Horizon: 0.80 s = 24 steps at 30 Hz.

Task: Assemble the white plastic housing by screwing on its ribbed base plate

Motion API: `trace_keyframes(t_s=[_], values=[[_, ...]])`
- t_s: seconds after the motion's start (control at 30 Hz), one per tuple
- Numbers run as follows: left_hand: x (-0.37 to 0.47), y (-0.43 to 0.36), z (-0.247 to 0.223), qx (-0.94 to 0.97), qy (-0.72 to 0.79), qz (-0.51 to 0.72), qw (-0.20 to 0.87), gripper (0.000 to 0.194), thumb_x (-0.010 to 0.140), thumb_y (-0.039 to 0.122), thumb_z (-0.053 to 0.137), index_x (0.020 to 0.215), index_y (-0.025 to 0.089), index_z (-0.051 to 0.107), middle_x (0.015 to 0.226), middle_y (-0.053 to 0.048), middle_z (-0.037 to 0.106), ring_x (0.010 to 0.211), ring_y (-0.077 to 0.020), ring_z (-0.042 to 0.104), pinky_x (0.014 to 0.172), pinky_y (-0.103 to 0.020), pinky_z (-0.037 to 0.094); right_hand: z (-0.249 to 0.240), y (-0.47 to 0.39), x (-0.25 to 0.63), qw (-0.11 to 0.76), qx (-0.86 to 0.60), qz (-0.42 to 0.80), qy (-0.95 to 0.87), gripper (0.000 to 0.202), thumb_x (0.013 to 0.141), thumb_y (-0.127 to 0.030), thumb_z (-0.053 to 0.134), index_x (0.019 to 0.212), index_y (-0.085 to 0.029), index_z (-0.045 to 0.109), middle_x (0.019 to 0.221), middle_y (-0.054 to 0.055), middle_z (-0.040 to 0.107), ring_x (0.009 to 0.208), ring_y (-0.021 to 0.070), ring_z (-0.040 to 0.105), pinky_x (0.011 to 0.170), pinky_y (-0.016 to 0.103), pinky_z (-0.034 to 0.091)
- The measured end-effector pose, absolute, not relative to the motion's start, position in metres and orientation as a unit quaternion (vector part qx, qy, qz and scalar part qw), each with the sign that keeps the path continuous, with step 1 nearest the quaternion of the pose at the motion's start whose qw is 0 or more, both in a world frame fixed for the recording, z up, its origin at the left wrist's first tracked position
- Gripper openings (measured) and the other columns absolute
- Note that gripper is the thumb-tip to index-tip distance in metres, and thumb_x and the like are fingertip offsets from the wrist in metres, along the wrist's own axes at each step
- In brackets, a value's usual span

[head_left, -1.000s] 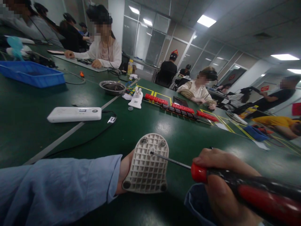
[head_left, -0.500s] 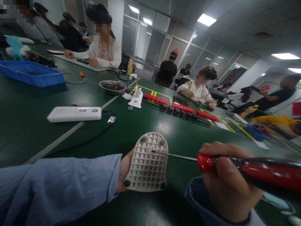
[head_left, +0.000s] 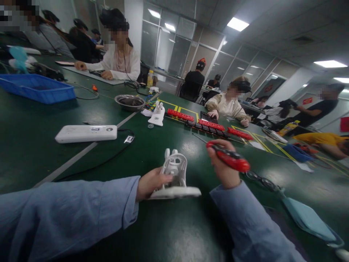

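Note:
My left hand [head_left: 152,183] is closed around a white plastic stand [head_left: 178,191] with a flat base and an upright, hollow bracket on top. It is held above the green table, base down. My right hand [head_left: 225,171], to the right of the stand, grips a red and black screwdriver [head_left: 233,160]. The thin shaft points up and left, and its tip is apart from the stand. A similar white plastic part [head_left: 157,115] stands farther back on the table, with a small grey disc [head_left: 151,126] close to it.
A white power bank-like box [head_left: 85,134] lies at left, a blue tray [head_left: 38,89] behind it. A metal bowl [head_left: 130,102] and red slotted strips [head_left: 211,124] are farther back. Eyeglasses [head_left: 263,181] and a light blue pouch [head_left: 308,216] lie at right. Co-workers sit across the table.
The stand has been turned from showing its gridded underside to base down. The screwdriver has left the screw hole in the underside, and my right hand has moved away forward and left with it.

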State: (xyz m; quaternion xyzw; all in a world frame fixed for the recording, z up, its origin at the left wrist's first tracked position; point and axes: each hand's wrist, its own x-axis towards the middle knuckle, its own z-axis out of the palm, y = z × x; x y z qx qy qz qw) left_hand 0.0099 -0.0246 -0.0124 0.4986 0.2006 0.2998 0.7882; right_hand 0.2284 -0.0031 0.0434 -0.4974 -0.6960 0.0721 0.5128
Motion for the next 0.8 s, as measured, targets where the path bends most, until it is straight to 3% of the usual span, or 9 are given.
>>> trace_keyframes(t_s=[0.1,0.2,0.3,0.43,0.5,0.57,0.67,0.7,0.8], values=[[0.008,-0.014,-0.016,0.656,0.198,0.296,0.665,0.050,0.061,0.036,0.060,0.105,0.012,0.051,0.092,-0.009,0.060,0.080,-0.0228,0.057,0.070,-0.035,0.043,0.010,0.012,0.222,0.331,-0.501,0.032,-0.799,0.028,0.073,-0.029,0.054,0.099,-0.019,0.052,0.090,0.005,0.059,0.082,0.0169,0.054,0.073,0.028,0.041],[0.009,-0.009,-0.015,0.762,0.210,0.270,0.549,0.050,0.056,0.026,0.062,0.103,0.013,0.053,0.094,-0.007,0.059,0.083,-0.0237,0.056,0.073,-0.034,0.042,-0.009,0.015,0.216,0.172,-0.502,0.000,-0.848,0.035,0.076,-0.022,0.048,0.111,-0.021,0.047,0.098,0.006,0.056,0.089,0.0180,0.052,0.074,0.026,0.041],[0.010,-0.006,-0.015,0.813,0.187,0.251,0.491,0.053,0.051,0.020,0.064,0.103,0.015,0.054,0.093,-0.005,0.058,0.084,-0.0229,0.055,0.076,-0.033,0.042,-0.016,0.016,0.215,0.089,-0.499,-0.044,-0.861,0.037,0.079,-0.016,0.042,0.114,-0.026,0.046,0.099,0.005,0.055,0.092,0.0178,0.050,0.074,0.025,0.041],[0.007,-0.002,-0.018,0.853,0.163,0.257,0.425,0.061,0.048,0.021,0.068,0.107,0.019,0.053,0.102,-0.006,0.055,0.093,-0.0252,0.051,0.084,-0.036,0.039,-0.015,0.020,0.221,0.044,-0.492,-0.059,-0.867,0.037,0.080,-0.014,0.038,0.113,-0.026,0.048,0.097,0.006,0.057,0.089,0.0183,0.051,0.072,0.026,0.040],[0.005,0.000,-0.020,0.873,0.155,0.261,0.381,0.062,0.046,0.021,0.070,0.106,0.020,0.054,0.110,-0.007,0.053,0.102,-0.0279,0.046,0.090,-0.039,0.033,-0.008,0.017,0.224,0.067,-0.514,-0.050,-0.854,0.039,0.079,-0.013,0.037,0.114,-0.025,0.048,0.094,0.007,0.059,0.085,0.0197,0.052,0.071,0.029,0.040],[0.003,0.001,-0.023,0.885,0.153,0.256,0.357,0.066,0.045,0.022,0.071,0.108,0.021,0.053,0.116,-0.007,0.049,0.109,-0.0290,0.041,0.094,-0.040,0.029,0.004,0.009,0.221,0.176,-0.546,-0.010,-0.819,0.039,0.078,-0.015,0.038,0.115,-0.023,0.047,0.089,0.007,0.061,0.083,0.0199,0.054,0.074,0.032,0.040],[0.001,0.002,-0.025,0.892,0.163,0.239,0.346,0.075,0.042,0.022,0.072,0.113,0.022,0.049,0.122,-0.007,0.045,0.113,-0.0298,0.037,0.097,-0.042,0.025,0.022,-0.012,0.198,0.407,-0.493,0.217,-0.738,0.032,0.079,-0.030,0.041,0.108,-0.020,0.051,0.085,0.005,0.061,0.081,0.0166,0.056,0.075,0.030,0.041],[0.001,0.002,-0.026,0.890,0.165,0.234,0.355,0.074,0.042,0.021,0.072,0.112,0.022,0.050,0.121,-0.007,0.046,0.111,-0.0296,0.039,0.096,-0.042,0.027,0.025,-0.019,0.186,0.443,-0.442,0.327,-0.708,0.030,0.080,-0.035,0.040,0.101,-0.020,0.055,0.085,0.004,0.061,0.080,0.0157,0.056,0.073,0.029,0.043],[0.001,0.003,-0.028,0.871,0.166,0.226,0.403,0.059,0.045,0.019,0.070,0.102,0.020,0.055,0.107,-0.006,0.055,0.098,-0.0265,0.049,0.087,-0.038,0.037,0.026,-0.036,0.149,0.427,-0.349,0.536,-0.639,0.038,0.079,-0.043,0.037,0.063,-0.016,0.059,0.056,0.001,0.057,0.055,0.0115,0.054,0.054,0.023,0.042]])
